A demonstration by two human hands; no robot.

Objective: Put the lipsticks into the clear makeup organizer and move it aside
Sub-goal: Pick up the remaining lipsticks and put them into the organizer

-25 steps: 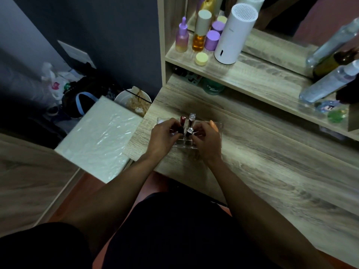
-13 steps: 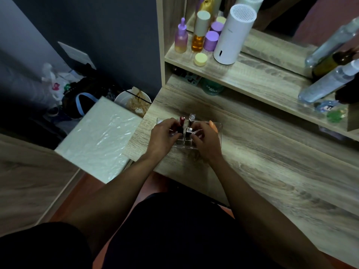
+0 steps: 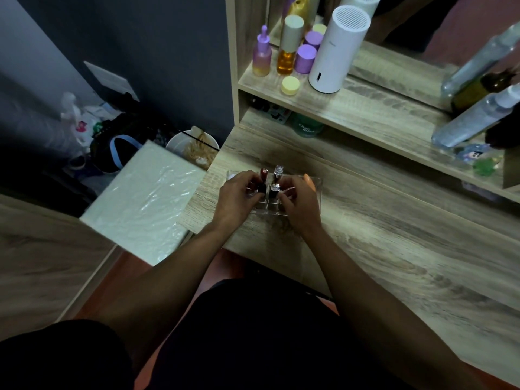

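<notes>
The clear makeup organizer (image 3: 315,190) sits on the table (image 3: 394,249), near its left front corner, and it serves as the landmark here. Inside it several lipsticks stand upright: a red-capped lipstick (image 3: 264,173) and a clear-capped lipstick (image 3: 278,170) toward the organizer's far side, a dark lipstick (image 3: 261,188) and a silver-topped lipstick (image 3: 274,190) just in front of them, and an orange-tipped one (image 3: 309,180) at the organizer's right end. The left hand (image 3: 239,197) is curled over the organizer's left part, fingers closed around the dark lipstick; the right hand (image 3: 301,204) is curled over its right part, fingertips pinched at the silver-topped lipstick. Whether those two are fully seated in their slots is hidden by the fingers. No loose lipstick shows on the table around the organizer, so the filling looks close to finished, judged from what lies in view. What appears left is letting go of the last pair and shifting the organizer aside; it stands directly in front of the person, well short of the shelf (image 3: 365,114) behind it with its bottles and white cylinder (image 3: 334,49).
</notes>
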